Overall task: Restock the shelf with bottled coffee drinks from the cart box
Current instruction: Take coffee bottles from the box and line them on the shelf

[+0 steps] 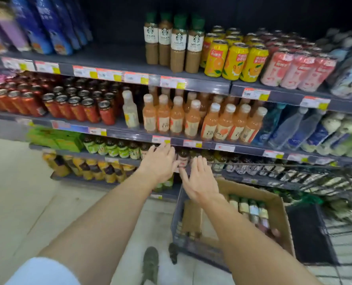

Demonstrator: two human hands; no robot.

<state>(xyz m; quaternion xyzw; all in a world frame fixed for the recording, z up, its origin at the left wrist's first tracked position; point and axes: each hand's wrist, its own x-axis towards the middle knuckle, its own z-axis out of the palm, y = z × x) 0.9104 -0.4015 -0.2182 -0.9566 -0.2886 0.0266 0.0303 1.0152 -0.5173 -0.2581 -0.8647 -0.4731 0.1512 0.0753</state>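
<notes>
Both my hands reach to the third shelf (251, 149) from the top. My left hand (160, 162) and my right hand (199, 178) have fingers spread, flanking a small dark-capped coffee bottle (183, 160) that stands in the shelf row. The left fingertips are at the bottle's side; whether they touch it is blurred. Neither hand wraps around anything. Below my right forearm, an open cardboard box (273, 200) sits in the cart (176, 229) and holds several similar small bottles (251, 209). More dark-capped bottles (113, 148) line the same shelf to the left.
Tall coffee latte bottles (179, 45) and yellow cans (232, 60) stand on the top shelf. Orange juice bottles (191, 120) and red cans (72, 105) fill the second shelf. A wire cart frame (335, 182) crowds the right. My shoe (150, 264) is on the tiled floor.
</notes>
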